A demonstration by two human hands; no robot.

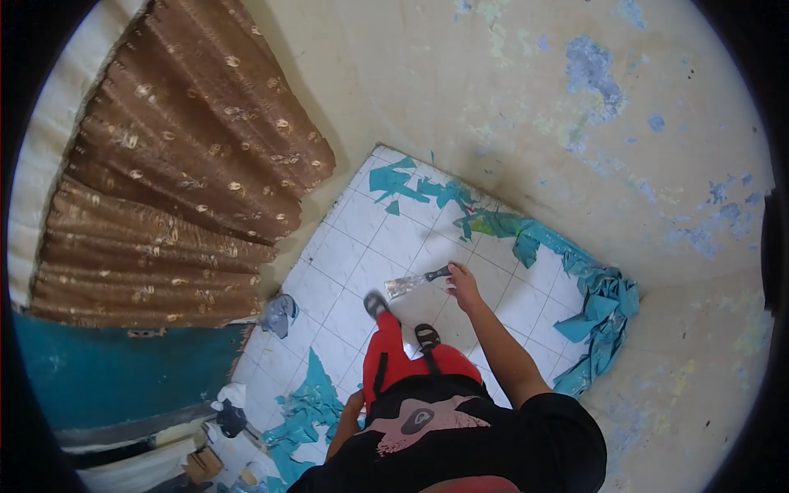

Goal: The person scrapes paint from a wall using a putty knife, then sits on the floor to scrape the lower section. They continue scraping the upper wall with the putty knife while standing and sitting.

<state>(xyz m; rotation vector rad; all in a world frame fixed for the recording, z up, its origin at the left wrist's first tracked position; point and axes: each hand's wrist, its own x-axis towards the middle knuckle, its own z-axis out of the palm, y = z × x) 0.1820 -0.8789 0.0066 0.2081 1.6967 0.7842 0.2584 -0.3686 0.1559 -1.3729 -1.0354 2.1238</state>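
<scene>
1 scraper (418, 280) (flat, smeared) in R fingers (454, 281).

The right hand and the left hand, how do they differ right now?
The right hand grips a scraper by its dark handle, while no tool shows in the left hand. The right hand is held out in front of the body, over the tiled floor; the left hand is down beside the red trousers. The right hand shows more clearly than the left. Both are bare.

Floor (337, 248) bright — soft shadows — corners rounded black.
</scene>
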